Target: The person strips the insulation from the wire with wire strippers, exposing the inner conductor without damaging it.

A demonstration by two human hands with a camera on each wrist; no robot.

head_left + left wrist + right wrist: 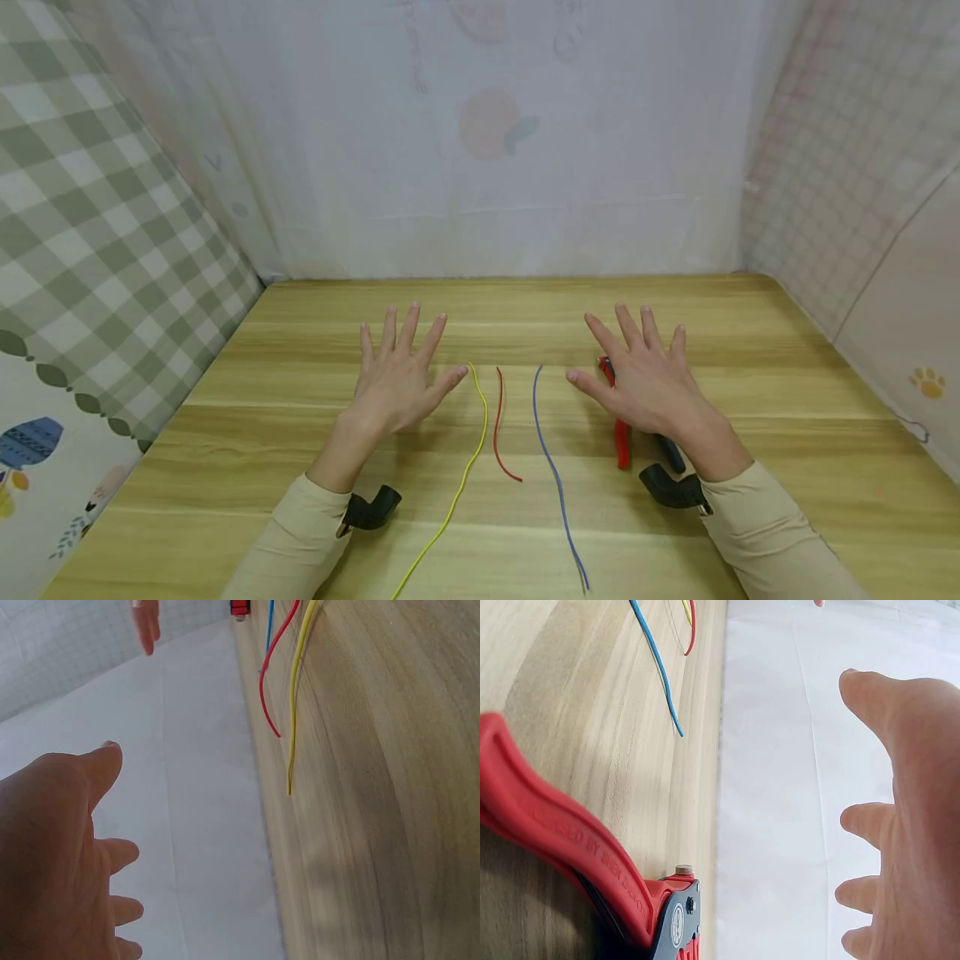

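My left hand (393, 385) hovers over the table with its fingers spread and straight, holding nothing. Just right of its thumb runs a long yellow wire (466, 473). A short red wire (496, 425) lies beside the yellow one, near the middle. Further right is a blue wire (553, 471), left of my right hand (651, 379), which is also spread flat in the air and holds nothing. Partly hidden beneath the right hand is a wire stripper with red and dark handles (622, 443); the right wrist view shows the red handle (570, 829) and head (679, 919) closer.
The wires and tool lie on a wood-grain table (247, 467). A pale cloth wall (360, 167) rises behind its far edge, with a checked cloth (97, 183) on the left and another (847, 158) on the right. Each wrist carries a black device (372, 508).
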